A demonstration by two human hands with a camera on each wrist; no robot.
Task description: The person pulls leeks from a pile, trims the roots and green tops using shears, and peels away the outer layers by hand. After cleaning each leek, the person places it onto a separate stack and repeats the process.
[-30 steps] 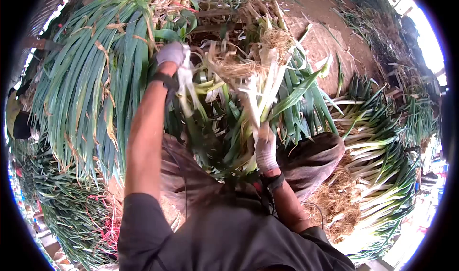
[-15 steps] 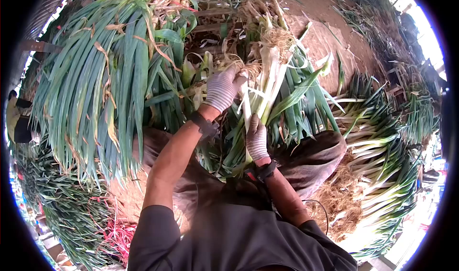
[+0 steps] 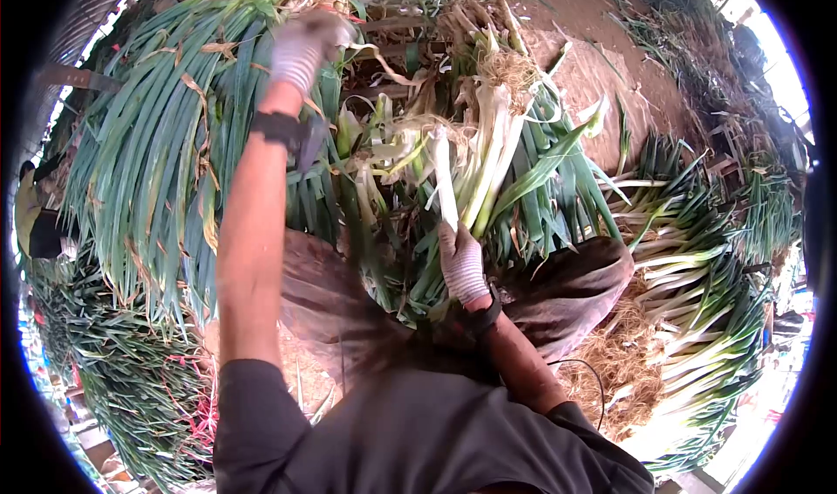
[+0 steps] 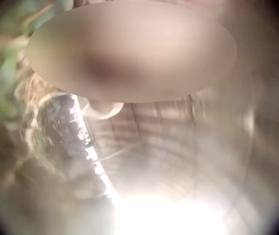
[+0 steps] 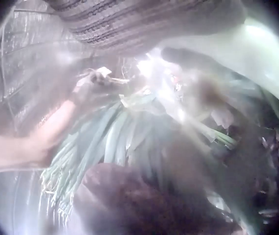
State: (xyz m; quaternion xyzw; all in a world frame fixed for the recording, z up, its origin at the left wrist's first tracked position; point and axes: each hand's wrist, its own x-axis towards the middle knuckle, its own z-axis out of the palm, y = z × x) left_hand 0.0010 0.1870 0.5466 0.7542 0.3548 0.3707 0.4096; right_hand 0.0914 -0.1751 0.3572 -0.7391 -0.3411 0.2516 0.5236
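In the head view my right hand (image 3: 463,263), in a striped knit glove, grips a leek (image 3: 445,184) around its lower part. The leek's smooth white shaft points away from me, its root end at the top. My left hand (image 3: 307,51), gloved and blurred, is up at the far left over the heap of long green leaves (image 3: 166,163). A pale peeled strip (image 3: 384,58) trails from its fingers. The right wrist view also shows this left hand (image 5: 93,81) with a thin strip. Other leeks (image 3: 495,145) with shaggy roots lie just right of the held one.
My bent knees (image 3: 571,293) frame the work. White-stemmed leeks (image 3: 697,311) lie in rows at the right, roots (image 3: 623,354) toward me. More green leaves (image 3: 113,381) with pink ties (image 3: 205,411) are at the lower left. Brown ground (image 3: 602,84) shows beyond.
My left hand came in to the top of the leek, then swung up and left with a strip. My right hand keeps hold of the leek, whose shaft now shows bare and white.
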